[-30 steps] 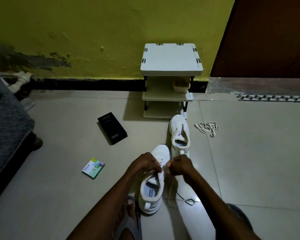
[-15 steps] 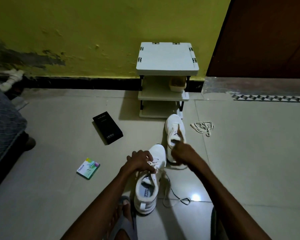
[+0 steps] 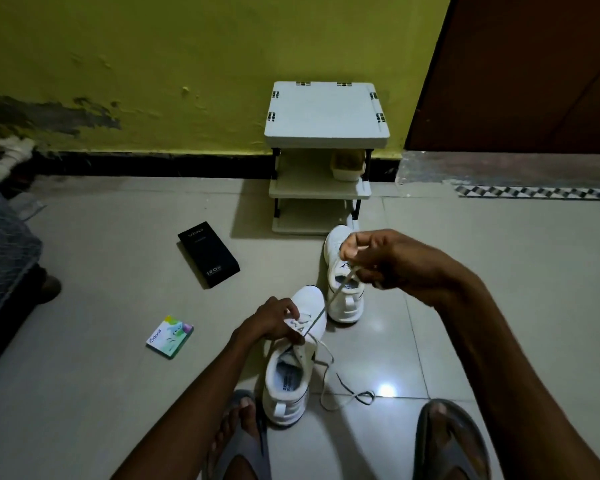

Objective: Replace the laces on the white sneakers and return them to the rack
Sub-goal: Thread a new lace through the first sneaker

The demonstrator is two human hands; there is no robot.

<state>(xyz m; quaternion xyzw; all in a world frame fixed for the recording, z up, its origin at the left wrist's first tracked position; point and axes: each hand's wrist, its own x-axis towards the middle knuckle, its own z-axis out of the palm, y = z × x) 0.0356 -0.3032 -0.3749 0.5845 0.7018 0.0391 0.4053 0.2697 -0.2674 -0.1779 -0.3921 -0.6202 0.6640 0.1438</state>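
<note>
The left hand (image 3: 272, 322) grips the sneaker (image 3: 288, 379) at its eyelets. The right hand (image 3: 381, 259) pinches the lace (image 3: 334, 296), taut between them. A steady pull along the eyelet line should avoid snags.

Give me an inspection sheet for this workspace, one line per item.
Surface: tiled floor, with one glare spot.
Job's things: near sneaker partly laced, its lace pulled taut, loose end on the floor; far sneaker in front of the rack, which stands against the wall.
Clutter: black box and colourful packet lie on the floor.
Hands: left hand grips the near sneaker at its eyelets; right hand, raised, pinches the lace.
Cables: nothing seen.
Surroundings: yellow wall, brown door, sandals on both feet.
</note>
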